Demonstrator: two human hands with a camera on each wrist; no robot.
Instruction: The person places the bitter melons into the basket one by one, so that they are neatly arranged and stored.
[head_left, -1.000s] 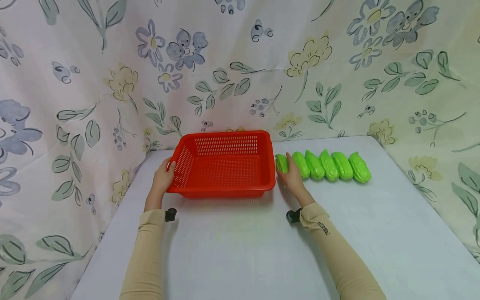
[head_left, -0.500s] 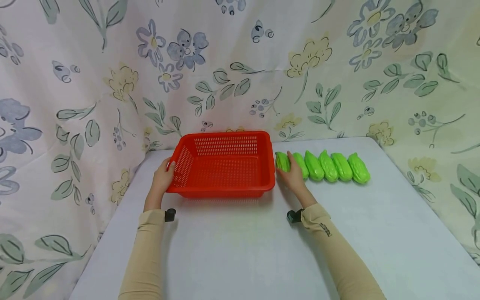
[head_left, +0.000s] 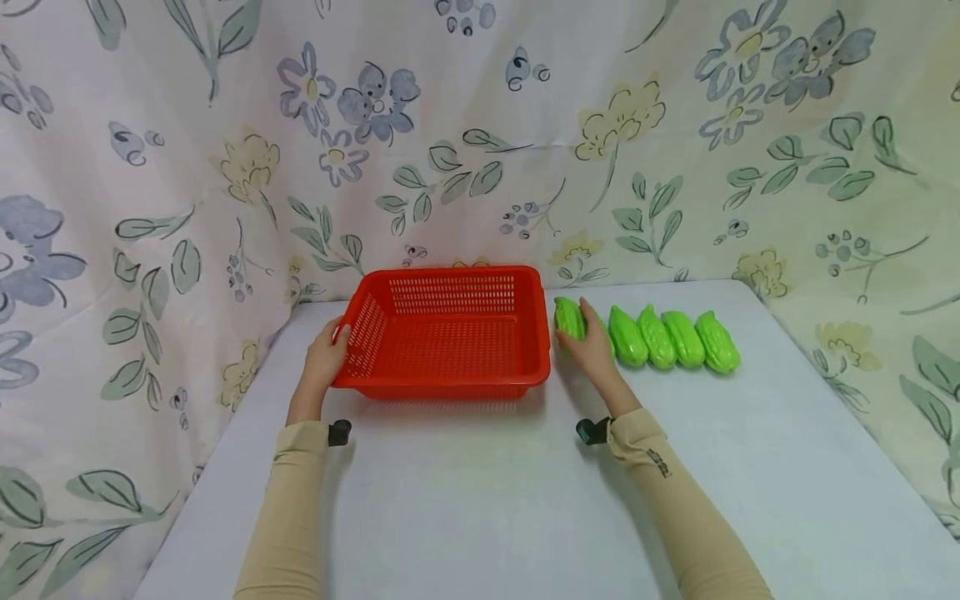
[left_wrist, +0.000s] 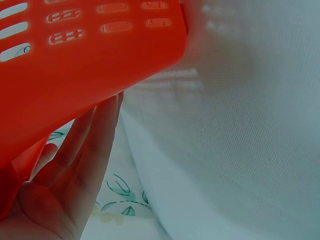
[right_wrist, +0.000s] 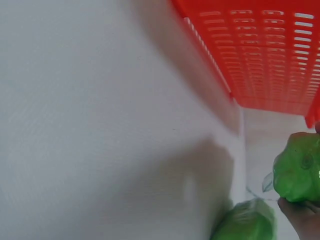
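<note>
My left hand [head_left: 322,360] grips the left rim of a red slotted plastic basket [head_left: 442,388], the thumb on top. In the left wrist view its fingers [left_wrist: 95,145] reach under the basket's edge. At the basket's right side, my right hand [head_left: 591,350] holds a bumpy green bitter melon [head_left: 567,318] between thumb and fingers. The right wrist view shows the lobed end of this melon [right_wrist: 300,167], seemingly raised off the table. Another bitter melon [head_left: 606,340] lies beside the right hand, partly hidden by it.
Several more green bitter melons [head_left: 660,340] lie side by side in a row to the right. Everything rests on a white-covered table [head_left: 465,492]. A flowered curtain [head_left: 480,142] hangs behind it and along both sides.
The right hand and its bitter melon have shifted slightly to the right, and more of the melon shows. The left hand and the basket stay in place.
</note>
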